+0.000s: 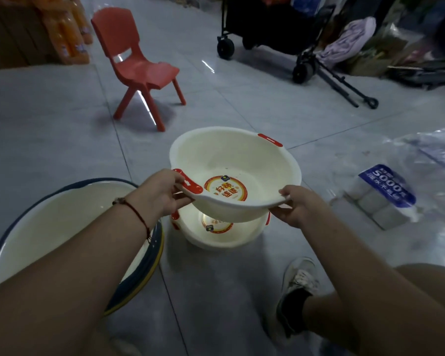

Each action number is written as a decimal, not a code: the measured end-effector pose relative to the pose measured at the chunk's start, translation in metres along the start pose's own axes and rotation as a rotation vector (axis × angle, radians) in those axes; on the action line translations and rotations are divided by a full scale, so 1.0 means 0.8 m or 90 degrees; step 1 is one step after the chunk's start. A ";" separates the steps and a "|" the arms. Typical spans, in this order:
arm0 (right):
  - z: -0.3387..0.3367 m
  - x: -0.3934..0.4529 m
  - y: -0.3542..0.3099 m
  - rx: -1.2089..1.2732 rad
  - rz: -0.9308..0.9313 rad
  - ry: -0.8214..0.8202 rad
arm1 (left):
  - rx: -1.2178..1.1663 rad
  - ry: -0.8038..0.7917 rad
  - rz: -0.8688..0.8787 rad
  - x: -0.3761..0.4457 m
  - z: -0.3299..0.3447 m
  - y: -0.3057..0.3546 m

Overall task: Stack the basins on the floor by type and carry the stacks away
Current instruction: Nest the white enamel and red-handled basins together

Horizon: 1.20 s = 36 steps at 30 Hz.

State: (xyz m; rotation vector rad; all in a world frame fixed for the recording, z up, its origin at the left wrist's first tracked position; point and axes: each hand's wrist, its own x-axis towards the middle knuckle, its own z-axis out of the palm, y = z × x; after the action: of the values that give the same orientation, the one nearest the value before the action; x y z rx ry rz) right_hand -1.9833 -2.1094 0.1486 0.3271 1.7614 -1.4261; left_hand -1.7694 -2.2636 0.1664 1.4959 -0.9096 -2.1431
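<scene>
The grey tiled floor [242, 104] carries a cream basin with red handles [224, 235], a stack of blue-rimmed basins [62, 222] to its left, a red plastic chair [139, 68] beyond, a wrapped pack of paper rolls [380, 199] at right, and a wheeled black cart [272, 27] farther back.

left hand [162, 192]: arm stretched forward, fingers curled round a rim, thumb on top
right hand [299, 205]: arm reaching out too, pinching the rim's other side
</scene>
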 end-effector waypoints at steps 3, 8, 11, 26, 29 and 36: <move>-0.002 0.016 0.001 -0.008 0.001 0.037 | 0.020 -0.004 -0.013 0.015 0.014 -0.008; 0.000 0.047 0.003 -0.039 -0.007 0.086 | 0.065 0.013 -0.035 0.045 0.025 -0.024; -0.004 0.068 0.013 -0.059 0.003 0.101 | 0.160 0.032 -0.055 0.066 0.023 -0.045; 0.026 0.182 0.083 -0.453 -0.123 0.118 | 0.373 0.162 -0.013 0.148 -0.011 -0.125; 0.033 0.194 0.097 -0.533 -0.133 0.116 | 0.481 0.152 0.026 0.164 -0.028 -0.140; 0.030 0.208 0.132 -0.609 -0.152 0.071 | 0.570 0.029 0.105 0.185 -0.047 -0.177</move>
State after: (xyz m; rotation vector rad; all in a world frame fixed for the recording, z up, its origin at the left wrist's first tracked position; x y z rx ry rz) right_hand -2.0080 -2.1444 -0.0452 -0.3298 2.3996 -0.5720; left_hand -1.7799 -2.2651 -0.0416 1.7178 -2.0574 -1.6190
